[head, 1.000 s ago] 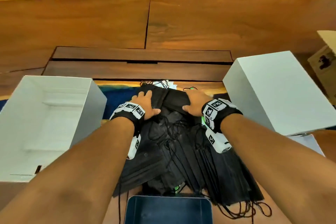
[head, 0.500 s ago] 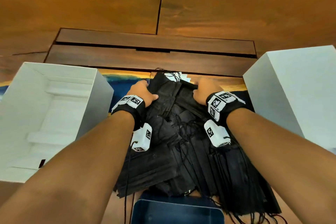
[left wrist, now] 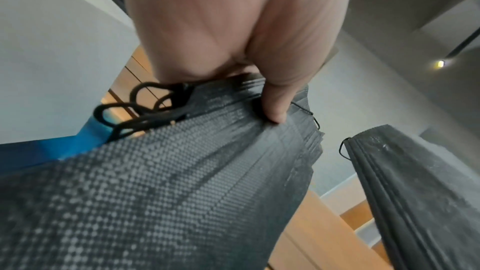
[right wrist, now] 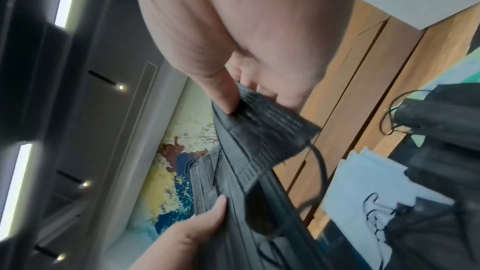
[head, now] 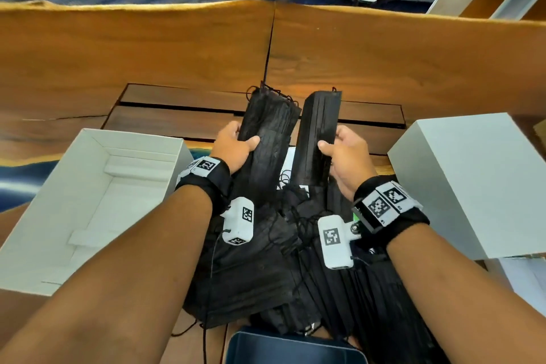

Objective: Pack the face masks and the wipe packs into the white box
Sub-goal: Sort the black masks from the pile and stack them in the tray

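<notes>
Two stacks of masks up in our hands

Our left hand (head: 233,146) grips one stack of black face masks (head: 267,133) and our right hand (head: 347,156) grips another stack (head: 317,130), both held above the loose mask pile (head: 251,275) on the wooden table (head: 118,53). The open white box (head: 88,201) sits just left.
</notes>
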{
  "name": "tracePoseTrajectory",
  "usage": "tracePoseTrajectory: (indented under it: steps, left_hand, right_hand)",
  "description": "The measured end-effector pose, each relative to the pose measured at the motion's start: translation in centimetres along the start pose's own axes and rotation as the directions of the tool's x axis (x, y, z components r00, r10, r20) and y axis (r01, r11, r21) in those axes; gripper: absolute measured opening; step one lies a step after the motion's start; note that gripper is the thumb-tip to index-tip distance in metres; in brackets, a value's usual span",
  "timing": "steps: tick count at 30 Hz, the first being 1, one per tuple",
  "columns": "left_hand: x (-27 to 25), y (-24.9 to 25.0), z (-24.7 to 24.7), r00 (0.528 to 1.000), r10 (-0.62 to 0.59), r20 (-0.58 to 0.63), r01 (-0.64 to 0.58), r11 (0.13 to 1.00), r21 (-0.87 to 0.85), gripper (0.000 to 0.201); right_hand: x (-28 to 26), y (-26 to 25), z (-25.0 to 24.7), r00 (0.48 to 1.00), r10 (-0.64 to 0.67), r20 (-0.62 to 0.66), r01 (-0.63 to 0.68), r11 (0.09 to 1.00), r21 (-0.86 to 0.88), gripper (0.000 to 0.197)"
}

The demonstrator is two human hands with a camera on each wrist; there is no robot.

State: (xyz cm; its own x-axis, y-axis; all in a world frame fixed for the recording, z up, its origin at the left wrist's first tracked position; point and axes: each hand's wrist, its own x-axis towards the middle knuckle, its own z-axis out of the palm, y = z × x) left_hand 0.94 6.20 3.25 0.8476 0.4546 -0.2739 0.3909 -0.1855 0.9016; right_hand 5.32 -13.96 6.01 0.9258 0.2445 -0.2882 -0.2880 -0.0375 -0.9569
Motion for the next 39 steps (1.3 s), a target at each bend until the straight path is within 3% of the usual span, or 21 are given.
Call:
tracePoseTrajectory:
  steps: [4, 8, 9, 13, 18, 23, 27, 31, 35, 37, 39]
  left_hand:
    - [-1.3, 2.6, -1.1, 0.999, -0.039, -0.011, 0.035, 0.964, -0.264, 0.022]
    - [-3.3, 4.0, -1.4, 0.995, -0.073, 0.065, 0.096, 0.851, -0.516, 0.029]
    - [-3.7, 3.9, -1.4, 0.993, -0.078, 0.088, 0.114, 0.830, -0.545, 0.032]
    - [-5.7, 3.1, -1.5, 0.980, -0.100, 0.170, 0.183, 0.781, -0.597, 0.036]
    - [-7.3, 1.3, -1.1, 0.939, -0.153, 0.309, 0.326, 0.687, -0.649, 0.049]
    - [-7.5, -0.7, -0.2, 0.931, -0.260, 0.257, 0.366, 0.647, -0.669, 0.049]
    - [-7.4, -2.2, 0.1, 0.928, -0.292, 0.232, 0.369, 0.631, -0.682, 0.044]
    - [-7.7, -3.3, 0.3, 0.925, -0.314, 0.214, 0.375, 0.658, -0.653, 0.038]
    - [-7.9, -3.6, 0.1, 0.915, -0.328, 0.234, 0.398, 0.641, -0.657, 0.034]
    - [-7.9, -3.6, 0.0, 0.915, -0.316, 0.252, 0.401, 0.632, -0.663, 0.033]
    - [-8.0, -3.7, -0.2, 0.918, -0.299, 0.261, 0.396, 0.634, -0.664, 0.045]
  right_hand:
    - [-1.9, -1.2, 1.5, 0.976, 0.069, 0.206, -0.100, 0.984, 0.148, 0.032]
    - [-3.1, -1.3, 3.1, 0.983, 0.106, 0.149, -0.113, 0.993, 0.036, 0.014]
    - [-3.2, -1.2, 3.3, 0.988, 0.096, 0.124, -0.095, 0.995, -0.016, 0.018]
    - [-4.1, -0.8, 3.5, 0.994, 0.083, 0.068, -0.074, 0.990, -0.124, 0.033]
    - [-5.2, 0.1, 2.4, 0.998, 0.050, 0.046, -0.034, 0.957, -0.288, 0.013]
    - [-6.3, 0.8, 1.5, 0.987, 0.102, 0.124, -0.057, 0.945, -0.322, 0.018]
    - [-6.7, -0.6, 1.0, 0.993, 0.016, 0.113, 0.026, 0.934, -0.357, 0.020]
    - [-6.3, -3.3, 1.5, 0.994, -0.103, 0.047, 0.110, 0.972, -0.208, 0.025]
    - [-6.2, -3.8, 3.9, 0.989, -0.062, 0.134, 0.057, 0.998, 0.042, 0.023]
    - [-5.8, -2.1, 5.2, 0.993, -0.011, 0.117, 0.021, 0.996, -0.084, 0.020]
    - [-5.2, 0.0, 5.9, 0.995, 0.001, 0.103, 0.039, 0.921, -0.388, 0.014]
